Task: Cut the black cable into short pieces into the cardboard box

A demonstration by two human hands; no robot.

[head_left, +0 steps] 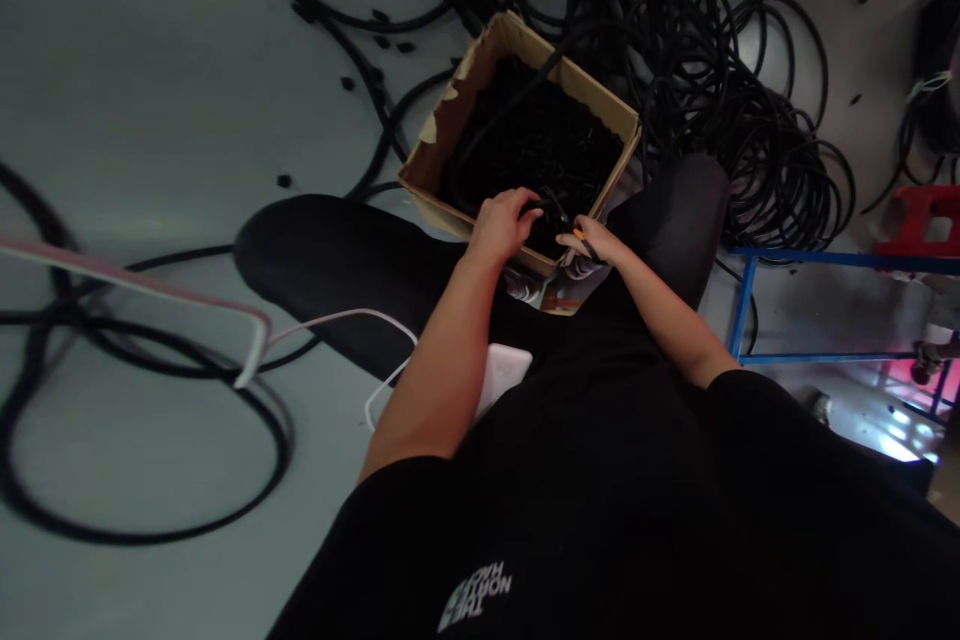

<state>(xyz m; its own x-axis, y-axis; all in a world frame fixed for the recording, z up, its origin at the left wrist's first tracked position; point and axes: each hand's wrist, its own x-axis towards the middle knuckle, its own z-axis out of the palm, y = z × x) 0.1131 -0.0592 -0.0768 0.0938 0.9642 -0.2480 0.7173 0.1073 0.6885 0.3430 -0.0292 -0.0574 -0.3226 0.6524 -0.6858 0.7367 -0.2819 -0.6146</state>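
Observation:
My left hand [501, 224] is closed around a black hose [480, 135] over the near side of an open cardboard box [596, 95]. My right hand [598, 242] grips a cutter [578, 234] with orange and black handles, and its dark jaws point toward the left hand, close to the hose end. Whether the jaws touch the hose is too dark to tell. Inside the box lies a heap of short black pieces [551, 135]. The hose arches back across the box's far side.
Tangled black hose [750, 120] lies beyond the box and to its right. Another hose loop [150, 535] crosses the floor at left, with small black pieces scattered about. A white cable [352, 313] runs to a white device [506, 365] at my lap. A blue frame [840, 260] and red stool [915, 220] stand right.

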